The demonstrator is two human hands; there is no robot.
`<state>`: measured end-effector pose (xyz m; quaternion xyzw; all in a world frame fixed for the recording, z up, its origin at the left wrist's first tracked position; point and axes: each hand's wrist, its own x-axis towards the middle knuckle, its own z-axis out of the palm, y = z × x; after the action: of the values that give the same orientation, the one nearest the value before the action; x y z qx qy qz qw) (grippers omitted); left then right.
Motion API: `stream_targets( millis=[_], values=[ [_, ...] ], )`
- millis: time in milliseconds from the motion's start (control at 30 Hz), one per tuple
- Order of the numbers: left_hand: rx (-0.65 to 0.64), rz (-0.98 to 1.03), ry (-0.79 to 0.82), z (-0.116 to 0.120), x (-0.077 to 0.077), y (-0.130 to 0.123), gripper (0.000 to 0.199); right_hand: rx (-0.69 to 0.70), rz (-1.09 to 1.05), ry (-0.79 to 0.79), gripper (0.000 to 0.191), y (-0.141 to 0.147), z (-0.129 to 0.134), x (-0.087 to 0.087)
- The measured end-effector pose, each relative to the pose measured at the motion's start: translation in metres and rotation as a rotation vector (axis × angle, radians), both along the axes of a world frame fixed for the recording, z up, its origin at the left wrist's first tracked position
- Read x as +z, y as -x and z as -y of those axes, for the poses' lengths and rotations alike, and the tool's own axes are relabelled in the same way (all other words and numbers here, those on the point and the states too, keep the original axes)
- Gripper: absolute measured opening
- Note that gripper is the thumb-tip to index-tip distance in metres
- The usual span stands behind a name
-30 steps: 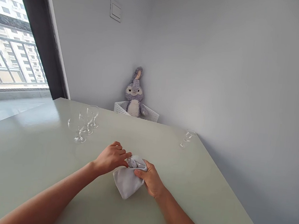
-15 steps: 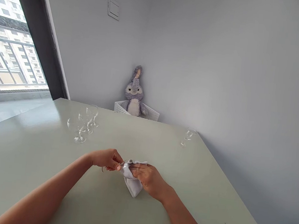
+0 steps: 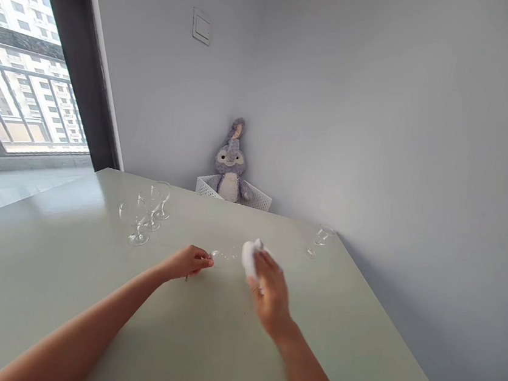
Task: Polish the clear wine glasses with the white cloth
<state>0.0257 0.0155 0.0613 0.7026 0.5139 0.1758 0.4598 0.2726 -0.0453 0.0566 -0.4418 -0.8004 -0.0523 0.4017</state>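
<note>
Left hand [image 3: 191, 261] is gripping a clear glass [image 3: 216, 253] just beside the white cloth [image 3: 250, 260] that the right hand [image 3: 272, 290] is clutching, this glass apparently unfinished, three glasses [image 3: 151, 224] standing left, another glass [image 3: 322, 237] right.

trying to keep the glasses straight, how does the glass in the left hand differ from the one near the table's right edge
Pose: the held glass is tipped sideways, while the standing stemmed glass is upright.
Support: the held glass is gripped by the left hand; the standing stemmed glass rests untouched on the table.
View: fingers partly cover the held glass; nothing covers the standing stemmed glass.
Both are clear and colourless.
</note>
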Motion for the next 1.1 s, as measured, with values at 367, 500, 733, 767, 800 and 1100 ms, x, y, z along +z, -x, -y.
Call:
stream_targets(
  millis=[367,500,733,767,800,1100],
  values=[
    [-0.190,-0.310,-0.767,0.040,-0.013,-0.039,0.023,0.086,-0.221,0.285,0.025,0.029,0.006,0.007],
    [-0.187,-0.289,-0.899,0.042,-0.022,-0.041,0.032,0.098,-0.932,0.782,0.034,0.019,-0.005,0.003],
    [0.020,-0.212,-0.807,0.044,-0.030,-0.056,0.044,0.199,-1.740,1.071,0.038,0.036,-0.001,-0.003],
    [0.041,-0.192,-0.794,0.045,-0.030,-0.058,0.045,0.227,-1.738,1.054,0.040,0.039,0.003,-0.001],
    [0.068,-0.165,-0.770,0.046,-0.030,-0.060,0.045,0.254,-1.713,1.032,0.043,0.042,0.006,0.000],
    [0.179,0.288,-0.660,0.068,-0.026,-0.078,0.069,0.382,-1.118,0.785,0.045,0.068,0.033,-0.014]
  ],
)
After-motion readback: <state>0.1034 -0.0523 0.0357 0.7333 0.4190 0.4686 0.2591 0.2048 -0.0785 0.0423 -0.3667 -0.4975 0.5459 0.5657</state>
